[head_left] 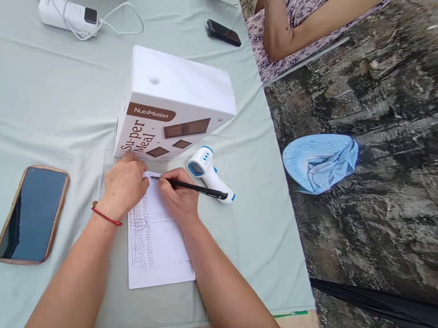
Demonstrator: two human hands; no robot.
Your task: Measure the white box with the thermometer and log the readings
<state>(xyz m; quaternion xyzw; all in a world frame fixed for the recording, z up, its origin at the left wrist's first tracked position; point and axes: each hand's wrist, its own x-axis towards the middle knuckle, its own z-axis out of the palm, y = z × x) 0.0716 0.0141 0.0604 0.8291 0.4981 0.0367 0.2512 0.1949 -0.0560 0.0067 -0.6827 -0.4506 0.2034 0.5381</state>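
Observation:
My right hand [180, 198] is closed round a black pen [206, 189], its tip touching the top of a white sheet of paper [168, 274]. Rows of small handwriting run down the left part of the sheet. My left hand [125, 182], with a red cord bracelet [106, 216] at the wrist, has curled fingers pressed on the sheet's top left corner. Just beyond both hands stands a white NutriMotion box [186, 88] with brown print. A white and blue infrared thermometer [208, 172] lies to the right of my right hand, partly behind the pen.
A large phone [33, 213] lies at left. A white device [67, 16] with a cable is at the far left, a small black device [223, 32] farther right. Another person's arm [277, 24] is at upper right. Beyond the table's edge, a blue patterned cloth item [318, 162] lies on stone ground.

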